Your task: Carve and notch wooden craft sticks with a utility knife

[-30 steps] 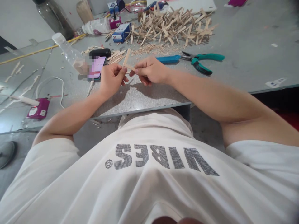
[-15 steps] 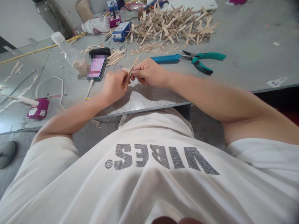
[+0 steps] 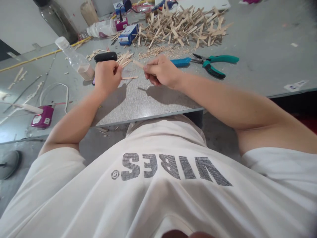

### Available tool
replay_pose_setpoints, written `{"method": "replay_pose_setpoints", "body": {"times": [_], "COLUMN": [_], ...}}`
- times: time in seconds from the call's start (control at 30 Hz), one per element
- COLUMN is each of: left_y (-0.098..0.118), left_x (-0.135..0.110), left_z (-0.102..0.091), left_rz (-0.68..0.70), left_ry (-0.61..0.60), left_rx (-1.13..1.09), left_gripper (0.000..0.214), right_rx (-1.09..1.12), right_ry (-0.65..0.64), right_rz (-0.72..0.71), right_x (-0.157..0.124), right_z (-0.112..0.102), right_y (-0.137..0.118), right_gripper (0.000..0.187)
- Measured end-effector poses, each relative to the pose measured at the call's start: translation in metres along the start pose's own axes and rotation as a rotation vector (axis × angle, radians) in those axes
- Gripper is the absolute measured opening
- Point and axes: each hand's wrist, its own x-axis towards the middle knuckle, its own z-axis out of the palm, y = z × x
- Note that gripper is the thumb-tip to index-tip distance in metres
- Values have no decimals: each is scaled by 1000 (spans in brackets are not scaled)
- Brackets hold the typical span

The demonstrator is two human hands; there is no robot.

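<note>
My right hand [image 3: 160,72] pinches a flat wooden craft stick [image 3: 138,64], which points up and left from the fingertips. My left hand [image 3: 108,75] is closed beside the small pile of loose craft sticks [image 3: 126,59]; a thin stick seems to rise from its fingers, though it overlaps the pile. Another craft stick [image 3: 130,78] pokes out to the right from under the left hand, and I cannot tell if it is held or lies on the table. The phone [image 3: 93,81] is mostly hidden behind my left hand, with a black case [image 3: 105,56] just above.
A large heap of crossed craft sticks [image 3: 183,26] fills the back, with wood crumbs [image 3: 158,52] before it. Green-handled pliers [image 3: 215,62] and a blue tool handle [image 3: 181,62] lie to the right. A clear bottle [image 3: 83,67], a blue box [image 3: 128,34] and a purple charger [image 3: 43,116] stand left.
My hands have parted. The left moved left and up to the loose sticks, covering most of the phone; the right shifted slightly right with a craft stick in its fingers.
</note>
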Motion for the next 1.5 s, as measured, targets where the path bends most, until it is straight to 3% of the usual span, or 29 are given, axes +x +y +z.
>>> {"method": "replay_pose_setpoints", "body": {"times": [0.13, 0.27, 0.47, 0.53, 0.7, 0.77, 0.9, 1.07, 1.27, 1.5], "left_y": [-9, -4, -2, -4, -14, -18, -28, -37, -26, -19], "left_x": [6, 4, 4, 5, 8, 10, 14, 14, 8, 9], "left_z": [-7, -13, -24, -26, -28, -30, -36, -44, -44, -40], "left_rz": [43, 76, -80, -80, -27, -30, -25, -53, -77, -72], "left_ry": [-181, -307, -379, -369, -432, -454, -549, -605, -568, -551], "left_rx": [219, 289, 295, 298, 322, 331, 329, 351, 365, 382], "left_gripper": [23, 11, 24, 28, 20, 18, 20, 25, 31, 28], "right_rx": [-25, -155, -484, -552, -614, -615, -628, -726, -905, -916], "right_ry": [65, 101, 65, -12, -423, -467, -359, -249, -147, 5], "right_rz": [-61, -43, -75, -78, -5, -8, -31, -11, 7, 88], "right_x": [6, 7, -3, -6, -15, -18, -4, 50, 105, 141], "right_z": [-15, -29, -50, -52, -39, -30, -22, -31, -39, -35], "right_y": [1, 0, -13, -17, -24, -24, -13, 3, 0, 6], "right_gripper": [68, 68, 10, 11, 11, 13, 25, 31, 36, 44]}}
